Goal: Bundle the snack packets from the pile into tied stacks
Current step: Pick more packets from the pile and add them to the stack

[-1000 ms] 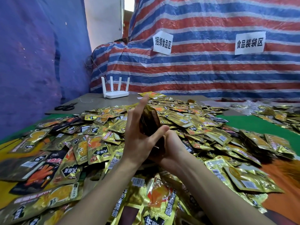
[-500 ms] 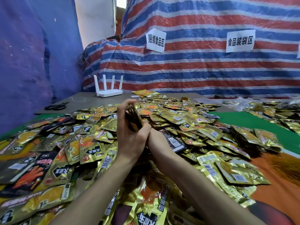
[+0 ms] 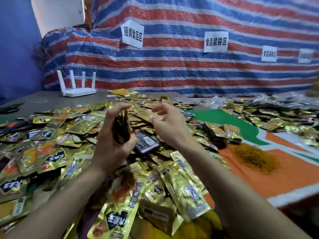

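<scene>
Gold foil snack packets (image 3: 57,135) sprawl in a loose pile across the left and centre of the frame. Black scissors (image 3: 8,109) lie at the far left edge, and a white four-antenna router (image 3: 78,91) stands behind the pile on the grey tabletop (image 3: 43,100). Just left of centre, the left hand (image 3: 110,149) grips a thin stack of packets (image 3: 121,128) held on edge, thumb below and fingers curled over the top. I see no tie round it. Beside it, the right hand (image 3: 168,126) hovers above the pile with fingers spread and lightly bent, holding nothing. Further right, a tangled heap of orange-yellow bands (image 3: 253,157) lies on the orange-and-green mat (image 3: 284,169), and more packets (image 3: 276,114) scatter toward the upper right. A few squared-up clumps (image 3: 224,133) at the mat's edge may be finished bundles, though I cannot be sure. By my reckoning the job is early: one stack is in hand untied, and hundreds of packets wait.
</scene>
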`<move>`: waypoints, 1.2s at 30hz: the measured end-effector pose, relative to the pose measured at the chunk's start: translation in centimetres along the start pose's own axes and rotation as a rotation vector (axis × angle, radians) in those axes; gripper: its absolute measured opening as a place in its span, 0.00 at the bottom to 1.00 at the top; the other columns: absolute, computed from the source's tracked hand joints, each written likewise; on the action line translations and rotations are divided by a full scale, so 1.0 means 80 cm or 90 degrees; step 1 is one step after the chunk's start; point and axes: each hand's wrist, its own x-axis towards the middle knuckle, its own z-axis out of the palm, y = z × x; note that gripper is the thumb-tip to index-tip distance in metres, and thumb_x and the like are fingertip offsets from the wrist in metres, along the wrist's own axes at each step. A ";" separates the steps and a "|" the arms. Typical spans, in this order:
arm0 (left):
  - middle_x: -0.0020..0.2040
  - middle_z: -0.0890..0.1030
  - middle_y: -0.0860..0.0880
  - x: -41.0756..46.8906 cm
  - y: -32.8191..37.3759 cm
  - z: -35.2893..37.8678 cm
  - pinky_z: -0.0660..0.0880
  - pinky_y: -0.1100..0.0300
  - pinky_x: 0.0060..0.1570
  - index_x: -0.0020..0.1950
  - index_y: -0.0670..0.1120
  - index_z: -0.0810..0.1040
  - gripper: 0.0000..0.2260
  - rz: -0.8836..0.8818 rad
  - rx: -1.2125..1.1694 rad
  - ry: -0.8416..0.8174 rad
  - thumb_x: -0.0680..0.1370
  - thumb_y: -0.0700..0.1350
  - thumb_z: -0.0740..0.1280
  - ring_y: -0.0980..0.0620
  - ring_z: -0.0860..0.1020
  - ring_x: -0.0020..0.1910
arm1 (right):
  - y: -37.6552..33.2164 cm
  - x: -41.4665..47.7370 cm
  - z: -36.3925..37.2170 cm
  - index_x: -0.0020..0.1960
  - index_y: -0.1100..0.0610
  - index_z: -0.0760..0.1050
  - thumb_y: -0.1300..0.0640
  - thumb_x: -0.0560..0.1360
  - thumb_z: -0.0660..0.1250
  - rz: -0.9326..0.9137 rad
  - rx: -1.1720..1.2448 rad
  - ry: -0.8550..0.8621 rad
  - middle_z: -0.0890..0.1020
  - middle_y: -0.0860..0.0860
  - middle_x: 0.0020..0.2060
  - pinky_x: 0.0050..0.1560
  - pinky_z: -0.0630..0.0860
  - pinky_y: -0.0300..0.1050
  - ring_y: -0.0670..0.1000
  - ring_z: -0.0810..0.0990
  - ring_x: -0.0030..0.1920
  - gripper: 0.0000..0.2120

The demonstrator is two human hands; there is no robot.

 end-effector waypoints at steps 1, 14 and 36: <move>0.45 0.73 0.46 -0.002 -0.001 0.001 0.76 0.48 0.31 0.70 0.51 0.66 0.32 0.005 0.010 -0.018 0.69 0.33 0.68 0.49 0.76 0.36 | 0.010 -0.001 -0.014 0.61 0.53 0.79 0.58 0.77 0.67 0.004 -0.061 0.016 0.80 0.50 0.55 0.56 0.78 0.50 0.50 0.79 0.56 0.12; 0.51 0.71 0.55 -0.010 -0.004 0.012 0.75 0.71 0.41 0.71 0.53 0.67 0.34 0.091 0.048 -0.118 0.67 0.35 0.71 0.57 0.76 0.44 | 0.175 -0.050 -0.176 0.44 0.58 0.78 0.65 0.71 0.66 0.256 -0.624 -0.043 0.81 0.56 0.41 0.41 0.75 0.48 0.61 0.81 0.46 0.04; 0.49 0.70 0.54 -0.011 -0.010 0.009 0.72 0.74 0.37 0.71 0.53 0.68 0.34 0.110 0.074 -0.127 0.68 0.35 0.72 0.60 0.75 0.42 | 0.205 -0.023 -0.190 0.44 0.56 0.82 0.54 0.73 0.68 0.255 -0.625 -0.023 0.83 0.54 0.42 0.40 0.75 0.46 0.57 0.80 0.43 0.06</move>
